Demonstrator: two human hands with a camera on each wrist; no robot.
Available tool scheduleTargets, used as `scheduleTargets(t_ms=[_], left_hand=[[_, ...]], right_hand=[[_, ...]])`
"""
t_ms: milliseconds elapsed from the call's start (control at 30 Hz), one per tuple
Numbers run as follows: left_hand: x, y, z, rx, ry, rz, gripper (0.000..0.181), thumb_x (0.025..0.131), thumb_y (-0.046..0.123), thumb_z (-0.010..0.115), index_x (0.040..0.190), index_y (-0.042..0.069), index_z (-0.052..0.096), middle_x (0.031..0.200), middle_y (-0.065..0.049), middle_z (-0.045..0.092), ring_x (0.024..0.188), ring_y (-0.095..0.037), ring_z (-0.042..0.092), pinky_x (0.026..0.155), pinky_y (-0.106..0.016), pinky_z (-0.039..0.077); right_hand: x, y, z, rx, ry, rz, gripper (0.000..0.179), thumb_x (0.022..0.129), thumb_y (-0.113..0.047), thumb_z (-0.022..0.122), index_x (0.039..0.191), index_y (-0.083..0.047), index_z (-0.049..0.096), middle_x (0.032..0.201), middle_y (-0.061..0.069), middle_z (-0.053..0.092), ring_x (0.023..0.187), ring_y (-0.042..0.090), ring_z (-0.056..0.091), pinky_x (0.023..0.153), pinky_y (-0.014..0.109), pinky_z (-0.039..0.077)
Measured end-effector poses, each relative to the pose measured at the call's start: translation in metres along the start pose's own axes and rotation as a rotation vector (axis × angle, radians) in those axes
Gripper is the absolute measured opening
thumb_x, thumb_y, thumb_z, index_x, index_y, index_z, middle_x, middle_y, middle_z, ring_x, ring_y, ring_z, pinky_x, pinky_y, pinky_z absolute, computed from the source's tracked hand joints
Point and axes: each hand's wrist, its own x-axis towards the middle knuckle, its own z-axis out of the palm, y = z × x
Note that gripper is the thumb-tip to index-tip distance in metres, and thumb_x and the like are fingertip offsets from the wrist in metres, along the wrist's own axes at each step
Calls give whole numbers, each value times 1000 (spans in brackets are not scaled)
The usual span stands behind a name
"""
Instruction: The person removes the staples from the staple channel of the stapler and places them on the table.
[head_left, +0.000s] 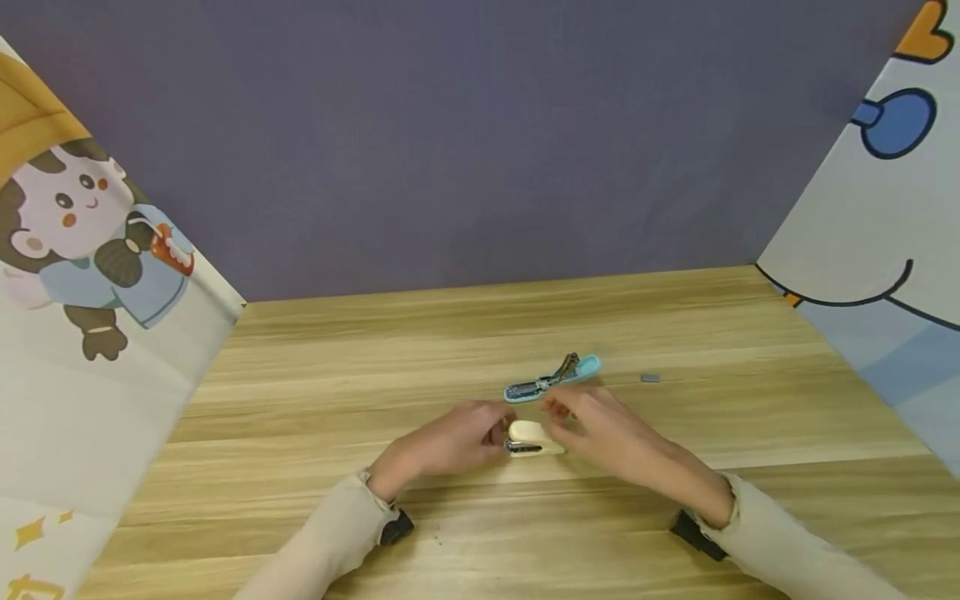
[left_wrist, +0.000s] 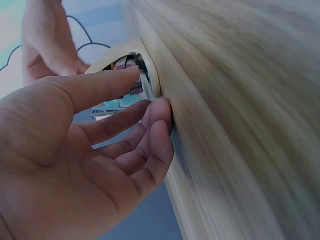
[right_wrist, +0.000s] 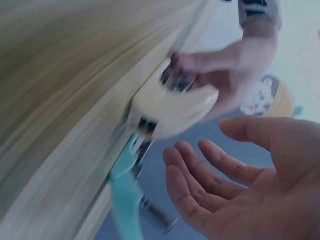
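A cream stapler (head_left: 528, 432) stands on the wooden table between the two hands, its metal mouth facing left. My left hand (head_left: 459, 437) is at that mouth; in the left wrist view its thumb (left_wrist: 100, 90) reaches in front of the stapler and the other fingers curl loosely near the tabletop, with nothing seen gripped. On the stapler's rear side hovers my right hand (head_left: 611, 435), its fingers (right_wrist: 192, 187) relaxed and apart from the stapler in the right wrist view. Just behind lies a light-blue stapler (head_left: 589, 367), opened up, its metal magazine (head_left: 525, 390) exposed.
A small grey strip of staples (head_left: 650, 378) lies to the right of the blue stapler. A dark grey panel (head_left: 480, 150) rises along the table's back edge. Walls with cartoon prints (head_left: 97, 217) flank both sides.
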Motion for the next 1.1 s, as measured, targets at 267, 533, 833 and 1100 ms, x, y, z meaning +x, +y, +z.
scheduleTargets(t_ms=[267, 533, 833, 1100], left_hand=[[6, 0, 7, 74, 43, 27, 22, 93, 11, 67, 79, 18, 52, 71, 1, 50, 59, -4, 41, 55, -19, 34], [8, -1, 8, 40, 46, 38, 13, 93, 12, 69, 97, 18, 59, 73, 1, 52, 61, -3, 43, 57, -19, 36], [12, -2, 8, 49, 43, 35, 23, 92, 14, 70, 112, 19, 61, 72, 8, 49, 67, -4, 47, 62, -21, 40], [11, -2, 8, 66, 51, 42, 26, 90, 12, 71, 113, 17, 61, 74, 7, 52, 67, -4, 47, 62, -20, 40]], right_hand=[[10, -18, 25, -309, 31, -290, 24, 95, -19, 69, 116, -10, 63, 105, 2, 68, 92, 16, 67, 74, 31, 56], [9, -13, 30, -422, 109, -391, 18, 92, -14, 72, 109, -10, 65, 97, 2, 66, 86, 16, 65, 72, 31, 55], [8, -12, 32, -501, 110, -434, 25, 92, -6, 70, 114, -15, 70, 109, 4, 69, 97, 18, 67, 84, 34, 56], [9, -10, 32, -490, 123, -453, 24, 92, -7, 70, 115, -13, 71, 109, 5, 69, 96, 18, 68, 81, 33, 57]])
